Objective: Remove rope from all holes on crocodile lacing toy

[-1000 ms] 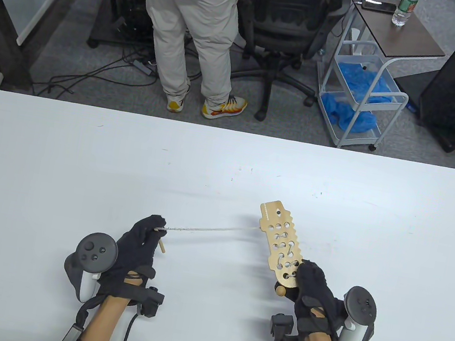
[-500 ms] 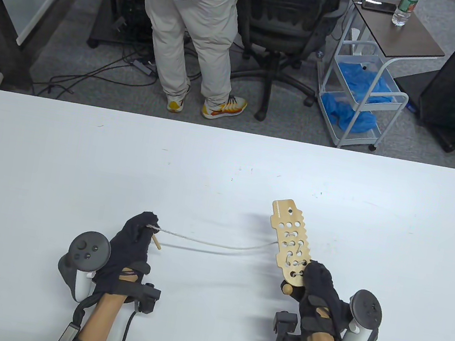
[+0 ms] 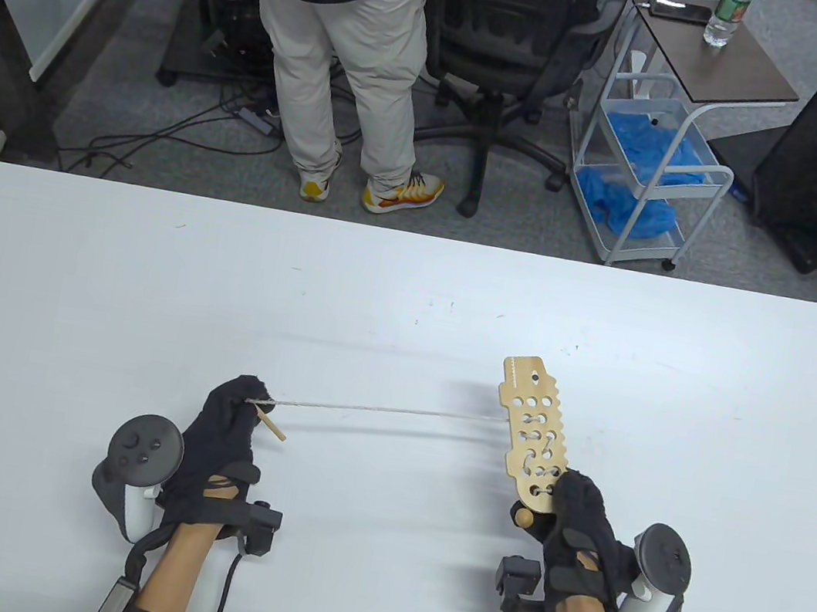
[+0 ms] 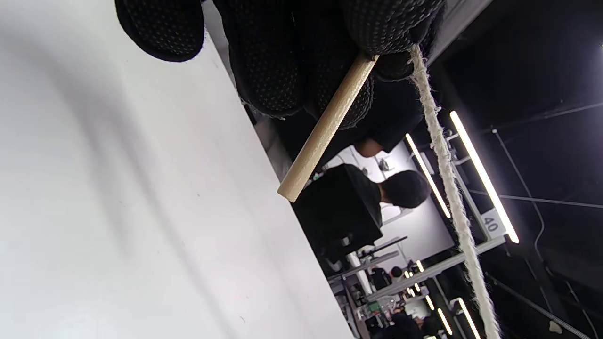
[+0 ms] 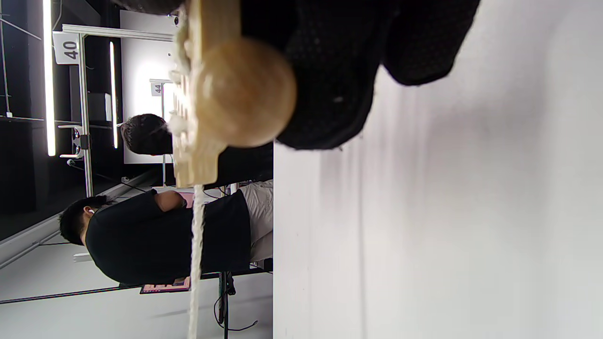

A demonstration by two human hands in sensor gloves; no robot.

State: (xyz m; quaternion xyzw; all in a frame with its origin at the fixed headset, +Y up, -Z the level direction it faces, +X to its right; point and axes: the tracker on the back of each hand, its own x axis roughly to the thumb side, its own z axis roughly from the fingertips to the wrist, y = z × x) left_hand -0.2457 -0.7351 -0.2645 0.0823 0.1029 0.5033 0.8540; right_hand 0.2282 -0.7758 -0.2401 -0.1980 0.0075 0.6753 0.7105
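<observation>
Rope (image 3: pixel 375 411) runs taut from left hand (image 3: pixel 224 435), fingers clenched on it beside its wooden stick (image 3: pixel 271 425); crocodile board (image 3: pixel 533 432) gripped at near end by right hand (image 3: pixel 579 526), above desk (image 3: pixel 410 298).

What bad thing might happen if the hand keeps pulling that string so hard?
The rope is stretched tight, so it might snag in a hole instead of sliding out. The right hand holds the crocodile board only at its near end, so a tug could twist it loose.

The wide white rounded-corner table (image 3: pixel 74 250) carried only faint scuffs and small dark specks (image 3: pixel 448 305) towards its far edge.
</observation>
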